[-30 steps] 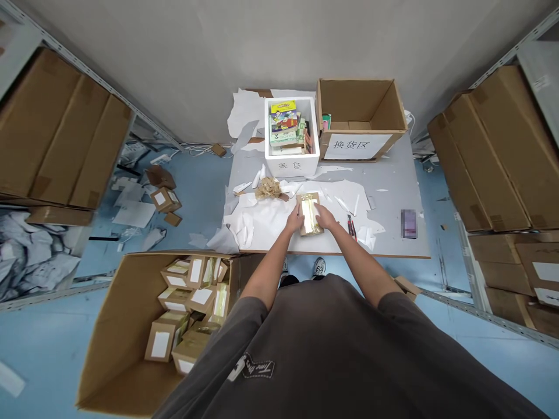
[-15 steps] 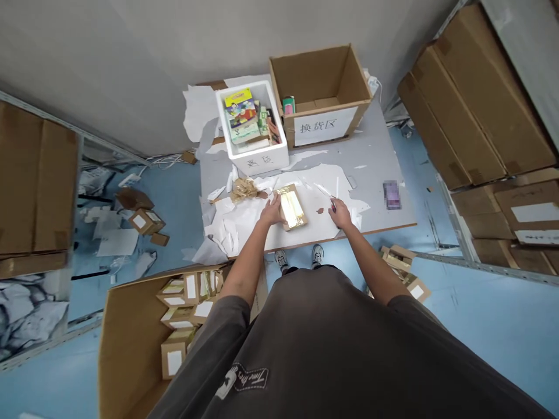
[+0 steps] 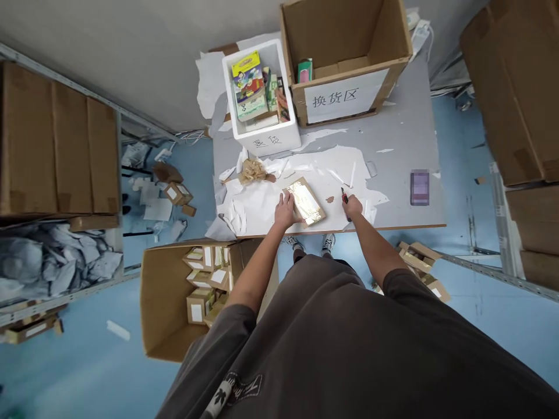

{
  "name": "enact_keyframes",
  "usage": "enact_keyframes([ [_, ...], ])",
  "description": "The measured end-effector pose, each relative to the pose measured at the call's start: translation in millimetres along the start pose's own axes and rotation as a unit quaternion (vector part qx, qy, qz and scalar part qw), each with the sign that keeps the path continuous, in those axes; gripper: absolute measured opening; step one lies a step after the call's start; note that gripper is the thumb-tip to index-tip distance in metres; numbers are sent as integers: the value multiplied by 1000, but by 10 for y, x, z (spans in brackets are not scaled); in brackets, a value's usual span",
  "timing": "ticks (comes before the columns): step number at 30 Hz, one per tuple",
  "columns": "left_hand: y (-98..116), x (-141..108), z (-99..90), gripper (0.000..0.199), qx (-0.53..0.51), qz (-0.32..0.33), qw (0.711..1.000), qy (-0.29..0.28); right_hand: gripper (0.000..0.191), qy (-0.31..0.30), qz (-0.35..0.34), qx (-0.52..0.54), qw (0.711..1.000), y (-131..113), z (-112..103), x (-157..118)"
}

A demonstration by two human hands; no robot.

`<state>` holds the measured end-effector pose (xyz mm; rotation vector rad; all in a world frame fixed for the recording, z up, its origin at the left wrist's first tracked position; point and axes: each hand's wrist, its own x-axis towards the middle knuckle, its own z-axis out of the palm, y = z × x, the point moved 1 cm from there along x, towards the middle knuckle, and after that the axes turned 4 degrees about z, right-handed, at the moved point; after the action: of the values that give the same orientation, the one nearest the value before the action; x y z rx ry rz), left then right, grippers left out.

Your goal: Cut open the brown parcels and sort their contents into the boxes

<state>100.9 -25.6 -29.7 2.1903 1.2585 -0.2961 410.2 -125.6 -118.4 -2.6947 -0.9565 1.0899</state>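
A small cardboard box [image 3: 304,202] covered with shiny tape lies tilted on the white paper near the table's front edge. My left hand [image 3: 287,212] grips its left side, the thumb along the near edge and the fingers at the far left corner. In my right hand [image 3: 353,207], to the right of the box and apart from it, is a red and black utility knife [image 3: 345,196] pointing away from me. My fingers are wrapped round its handle, which they partly hide. Crumpled brown paper [image 3: 252,170] sits left of the box.
Behind stand a white foam box [image 3: 268,142] filled with small packages and a large open carton [image 3: 340,99]. A purple blurred object [image 3: 420,188] lies on the right of the table [image 3: 402,145]. Down left, a big carton [image 3: 163,302] holds several taped boxes.
The small box has turned, its near end swinging right, with my left hand still on it. The knife in my right hand now shows more clearly. My view has shifted.
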Motion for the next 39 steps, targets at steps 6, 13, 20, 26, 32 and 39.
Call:
enact_keyframes([
  [6,203,22,-153,143,82,-27,995,-47,32,-1,-129,111,985,-487,-246,-147],
  [13,321,44,-163,143,88,-16,995,-34,38,-100,-262,24,960,-1567,-267,-655],
  [20,334,64,-137,136,80,-7,996,-29,35,-68,-237,-127,961,-1812,-140,-862],
  [26,319,84,-126,140,72,0,997,-41,35,-59,-231,-175,955,-1876,-98,-865],
  [32,213,10,-220,129,76,29,996,-44,40,-77,-230,-201,949,-2043,-110,-833],
  [39,292,42,-261,127,88,-3,994,-59,54,-110,-209,-224,945,-2189,-190,-803],
])
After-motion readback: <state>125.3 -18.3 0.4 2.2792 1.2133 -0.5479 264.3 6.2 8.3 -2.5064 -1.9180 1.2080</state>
